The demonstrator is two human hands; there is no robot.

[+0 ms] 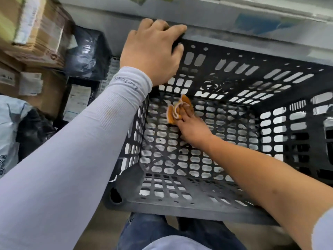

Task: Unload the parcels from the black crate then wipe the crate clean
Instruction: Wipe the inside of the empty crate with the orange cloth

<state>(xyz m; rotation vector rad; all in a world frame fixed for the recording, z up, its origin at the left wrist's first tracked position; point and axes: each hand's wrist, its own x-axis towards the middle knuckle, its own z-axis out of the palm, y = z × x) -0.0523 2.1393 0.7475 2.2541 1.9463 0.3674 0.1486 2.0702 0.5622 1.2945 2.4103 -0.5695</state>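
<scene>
Black crate (225,73), slotted plastic, sits right in front of us with no parcels inside. Our right hand (193,129) reaches down to its far-left floor, fingers pressing a crumpled orange cloth (178,110) against the grid. Our left hand (153,51), in a pale grey sleeve (81,141), is curled tight over the far-left rim. Cardboard boxes (34,31) and black-wrapped parcels (88,53) lie stacked just left of the crate.

A ribbed pale-grey sleeve (75,141) with small dark lettering near the cuff covers the arm at 9 o'clock; the arm at 4 o'clock is bare below a pushed-up pale sleeve; blue jeans (162,230) at 6 o'clock
</scene>
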